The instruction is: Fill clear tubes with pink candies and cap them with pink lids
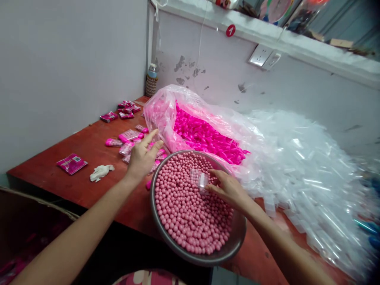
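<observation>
A grey metal bowl (242, 237) full of small pink balls (184, 209) stands at the table's front edge. Over the balls, my right hand (227, 188) grips a small clear plastic container (203, 182) between thumb and fingers. My left hand (143, 156) is beyond the bowl's left rim, fingers apart, with nothing visible in it. Near it lie several filled containers with pink caps (130, 135), partly hidden by the hand. Just behind the bowl, a clear plastic bag (166, 105) lies open, holding a heap of bright pink caps (204, 132).
A large pile of empty clear containers (303, 158) covers the table's right side. On the red table (101, 196) at left are a pink packet (72, 163), a crumpled white scrap (101, 173) and several dark pink packs (126, 109). A bottle (152, 71) in a woven holder (151, 86) stands in the corner.
</observation>
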A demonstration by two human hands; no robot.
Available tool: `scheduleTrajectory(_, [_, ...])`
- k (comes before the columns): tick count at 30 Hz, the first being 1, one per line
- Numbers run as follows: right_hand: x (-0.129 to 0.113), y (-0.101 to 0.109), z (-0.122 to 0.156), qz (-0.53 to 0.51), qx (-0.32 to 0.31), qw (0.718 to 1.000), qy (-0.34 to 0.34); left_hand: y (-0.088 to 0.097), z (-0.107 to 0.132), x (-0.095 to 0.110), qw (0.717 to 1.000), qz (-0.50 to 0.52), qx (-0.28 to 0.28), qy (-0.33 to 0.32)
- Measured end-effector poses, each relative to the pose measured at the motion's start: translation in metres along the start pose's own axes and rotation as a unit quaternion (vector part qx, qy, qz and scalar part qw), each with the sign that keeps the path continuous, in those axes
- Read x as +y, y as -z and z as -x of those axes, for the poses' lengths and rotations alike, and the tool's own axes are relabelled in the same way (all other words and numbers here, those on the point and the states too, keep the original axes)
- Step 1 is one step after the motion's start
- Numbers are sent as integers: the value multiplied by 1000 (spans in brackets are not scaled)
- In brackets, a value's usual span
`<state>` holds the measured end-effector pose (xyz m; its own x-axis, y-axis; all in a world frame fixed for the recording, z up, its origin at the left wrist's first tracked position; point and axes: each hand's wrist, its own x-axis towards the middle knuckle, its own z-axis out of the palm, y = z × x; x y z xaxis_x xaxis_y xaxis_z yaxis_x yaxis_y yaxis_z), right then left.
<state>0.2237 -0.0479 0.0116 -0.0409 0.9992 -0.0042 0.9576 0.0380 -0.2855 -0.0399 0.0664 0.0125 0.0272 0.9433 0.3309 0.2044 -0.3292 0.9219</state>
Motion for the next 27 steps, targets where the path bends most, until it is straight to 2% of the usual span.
scheduleTrajectory(5, [-6, -4, -4, 38, 16, 998, 51, -19, 41, 19, 991, -5, -123, -42])
scheduleTrajectory(9, [-18, 0, -20, 66, 14, 995, 71, -33, 52, 25, 979, -49, -178, -82])
scheduleTrajectory(13, [-22, -8, -38, 17, -37, 999, 29, -38, 55, 23, 973, -69, -200, -97])
scheduleTrajectory(18, [-18, -17, -39, -55, -20, 998, 10, -39, 58, 24, 971, -80, -195, -108])
scheduleTrajectory(20, [-19, -14, -33, -95, 1, 995, 28, -41, 58, 25, 967, -93, -207, -119])
scheduleTrajectory(24, [-29, 0, -20, -164, 55, 979, 107, -45, 60, 27, 958, -112, -234, -123])
scheduleTrajectory(27, [-37, 11, -11, -221, 78, 964, 126, -47, 60, 29, 954, -67, -273, -105])
